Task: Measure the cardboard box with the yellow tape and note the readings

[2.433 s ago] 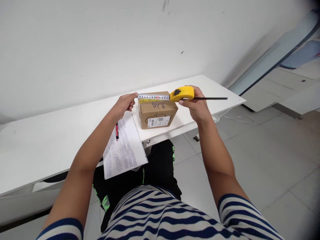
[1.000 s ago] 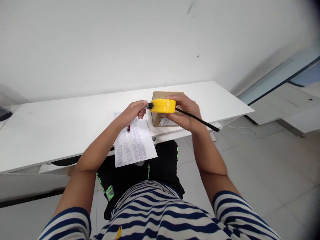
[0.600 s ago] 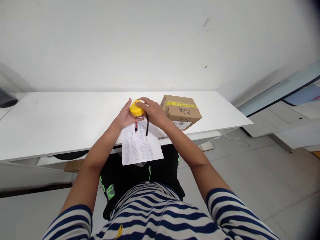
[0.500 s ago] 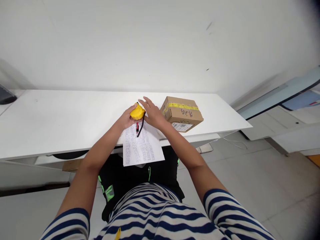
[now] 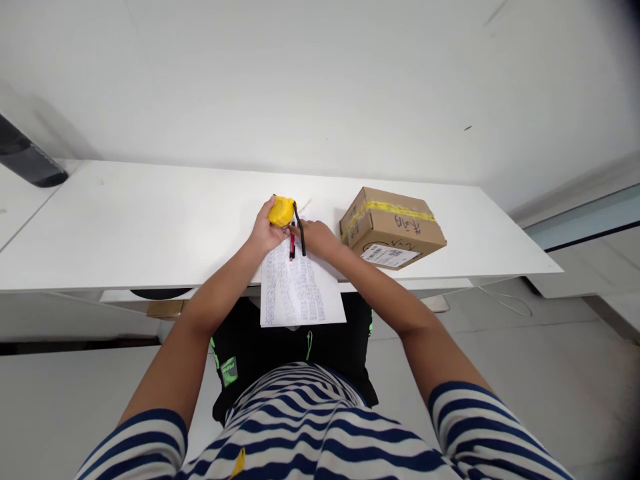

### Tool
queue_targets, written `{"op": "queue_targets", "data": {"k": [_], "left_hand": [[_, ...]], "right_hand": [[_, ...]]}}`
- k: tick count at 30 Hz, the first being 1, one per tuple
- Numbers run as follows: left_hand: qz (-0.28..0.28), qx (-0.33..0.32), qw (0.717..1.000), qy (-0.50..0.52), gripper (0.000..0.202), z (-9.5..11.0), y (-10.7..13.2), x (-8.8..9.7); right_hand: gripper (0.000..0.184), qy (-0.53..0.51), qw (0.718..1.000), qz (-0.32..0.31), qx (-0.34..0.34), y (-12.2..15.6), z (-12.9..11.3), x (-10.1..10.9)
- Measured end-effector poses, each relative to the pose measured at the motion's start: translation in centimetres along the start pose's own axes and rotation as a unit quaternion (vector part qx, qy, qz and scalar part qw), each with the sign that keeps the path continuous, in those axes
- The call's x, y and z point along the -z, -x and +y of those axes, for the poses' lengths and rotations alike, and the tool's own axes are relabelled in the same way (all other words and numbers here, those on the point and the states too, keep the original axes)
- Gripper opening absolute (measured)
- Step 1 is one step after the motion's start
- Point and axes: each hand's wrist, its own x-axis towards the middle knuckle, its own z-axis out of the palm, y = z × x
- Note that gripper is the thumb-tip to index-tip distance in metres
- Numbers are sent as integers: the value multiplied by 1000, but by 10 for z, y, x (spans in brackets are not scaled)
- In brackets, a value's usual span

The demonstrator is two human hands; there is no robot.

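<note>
My left hand [image 5: 267, 233] is wrapped round a yellow tape measure [image 5: 282, 211], held just above the table. A black wrist strap [image 5: 300, 230] hangs from the tape measure's right side. My right hand [image 5: 317, 237] is close beside it, its fingers curled in under the tape measure; what they pinch, if anything, is hidden. Below the hands lies a sheet of paper [image 5: 303, 293] covered in handwriting, its near part jutting over the table edge. On the paper's upper part rests a red and black pen [image 5: 293, 248], its top close to my fingers.
Right of my hands a taped cardboard box [image 5: 395, 230] with a shipping label stands on the white table [image 5: 175, 220]. A dark object [image 5: 33, 157] is at the far left. The wall [image 5: 300, 87] rises behind the table, and a brown box [image 5: 165, 309] sits beneath it.
My right hand has come down from above the tape measure, its spread fingers now curled in beneath it. The view has shifted, so the table and box appear farther right.
</note>
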Motion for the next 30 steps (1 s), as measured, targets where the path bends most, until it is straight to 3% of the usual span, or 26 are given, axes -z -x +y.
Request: {"op": "queue_targets", "data": {"k": [3,7,10,13,16,21,24,26,30], "left_hand": [[27,5,1000,11,40,3,-4,3],[46,-41,998,5,34,5,-8,5],[52,-64,997,-6,35,6,-9,6],[46,-54,997,5,33,6,-11,6],[47,-53,997,10,29,5,-13,7],[33,-74,997,-19,31,4,-15,6],[36,-77,996,-24,26,3,-14,4],[34,-76,996,-38,23,2,-13,2],[-1,-65,995,-71,23,0,-12,-3]], "right_hand": [[39,76,995,13,66,-9,6,2],[34,130,978,30,161,-7,23,2],[36,126,975,56,176,8,35,0],[37,18,983,118,138,29,44,-7],[37,-185,959,190,97,43,46,-20],[48,-420,879,225,-10,35,36,-44],[49,-560,798,220,-48,24,34,-50],[46,-599,762,232,-76,21,35,-50],[46,-563,781,242,-120,21,36,-46]]}}
